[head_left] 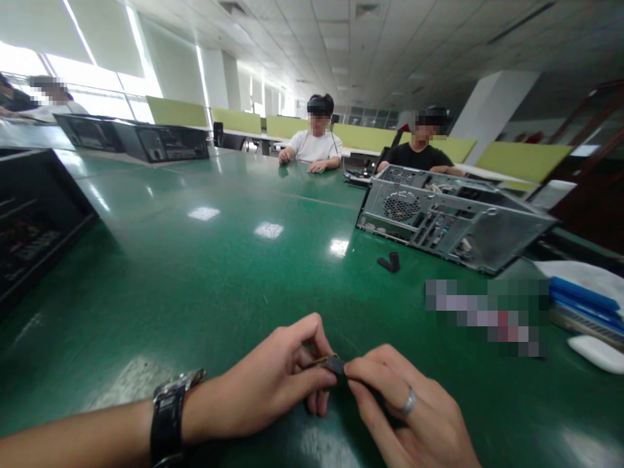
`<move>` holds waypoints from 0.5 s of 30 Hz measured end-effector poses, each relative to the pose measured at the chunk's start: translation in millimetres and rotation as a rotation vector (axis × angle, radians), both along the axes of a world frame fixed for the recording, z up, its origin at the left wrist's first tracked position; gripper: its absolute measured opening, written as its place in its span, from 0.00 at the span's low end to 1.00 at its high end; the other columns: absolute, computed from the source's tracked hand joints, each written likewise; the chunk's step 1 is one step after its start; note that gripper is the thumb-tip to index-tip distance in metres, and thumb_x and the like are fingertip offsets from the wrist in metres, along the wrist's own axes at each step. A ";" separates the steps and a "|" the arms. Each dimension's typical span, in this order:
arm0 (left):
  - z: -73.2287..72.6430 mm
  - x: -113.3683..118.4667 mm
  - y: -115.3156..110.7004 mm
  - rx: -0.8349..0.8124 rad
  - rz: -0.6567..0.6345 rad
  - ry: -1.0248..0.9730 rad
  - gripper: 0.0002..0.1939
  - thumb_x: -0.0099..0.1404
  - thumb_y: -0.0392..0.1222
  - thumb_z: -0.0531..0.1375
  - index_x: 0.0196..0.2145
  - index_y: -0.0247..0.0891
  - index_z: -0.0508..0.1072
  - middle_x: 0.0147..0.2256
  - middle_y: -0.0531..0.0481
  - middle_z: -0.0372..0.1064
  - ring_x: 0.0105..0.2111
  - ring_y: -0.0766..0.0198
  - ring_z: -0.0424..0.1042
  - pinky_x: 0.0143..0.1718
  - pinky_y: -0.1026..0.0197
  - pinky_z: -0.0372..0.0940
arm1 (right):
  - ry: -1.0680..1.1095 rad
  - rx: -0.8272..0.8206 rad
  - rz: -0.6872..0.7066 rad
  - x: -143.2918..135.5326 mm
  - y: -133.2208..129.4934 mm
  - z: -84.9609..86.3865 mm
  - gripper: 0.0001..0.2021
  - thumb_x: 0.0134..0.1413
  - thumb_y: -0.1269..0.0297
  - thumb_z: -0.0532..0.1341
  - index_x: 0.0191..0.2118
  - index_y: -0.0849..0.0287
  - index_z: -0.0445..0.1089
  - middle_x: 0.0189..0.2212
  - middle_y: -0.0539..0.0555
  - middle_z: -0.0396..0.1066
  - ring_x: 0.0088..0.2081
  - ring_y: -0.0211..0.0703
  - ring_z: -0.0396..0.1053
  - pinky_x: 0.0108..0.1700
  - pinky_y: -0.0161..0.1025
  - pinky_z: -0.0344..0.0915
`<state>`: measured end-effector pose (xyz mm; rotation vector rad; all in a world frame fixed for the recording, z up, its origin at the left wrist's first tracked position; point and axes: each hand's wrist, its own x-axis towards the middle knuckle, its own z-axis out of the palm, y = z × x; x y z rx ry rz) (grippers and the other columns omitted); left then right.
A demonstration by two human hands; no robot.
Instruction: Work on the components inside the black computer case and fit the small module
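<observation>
Low in the middle of the head view, my left hand (287,370) pinches a small thin grey piece with a yellowish edge (333,363) between thumb and fingers. I cannot make out exactly what kind of part it is. From the right, my right hand (407,403) has its thumb and forefinger closed at the piece's right end. Both hands are just above the green tabletop (219,279). A watch with a black strap is on my left wrist, and a ring is on a right finger.
An opened metal computer case (439,218) lies at the right, with a small black item (390,262) before it. Blue-edged things (582,296) and a smooth white object (595,354) sit far right. Black cases (39,221) stand left. Two people sit across the table.
</observation>
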<state>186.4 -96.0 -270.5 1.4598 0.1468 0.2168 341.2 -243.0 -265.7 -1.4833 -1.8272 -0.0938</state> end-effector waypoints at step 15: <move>-4.3 4.7 6.0 -0.100 0.067 -0.014 0.13 0.71 0.45 0.61 0.38 0.38 0.60 0.26 0.52 0.72 0.26 0.67 0.72 0.29 0.65 0.67 | -0.015 0.029 -0.035 3.8 -4.2 -2.8 0.12 0.62 0.77 0.57 0.49 0.57 0.69 0.33 0.52 0.72 0.32 0.37 0.73 0.31 0.32 0.71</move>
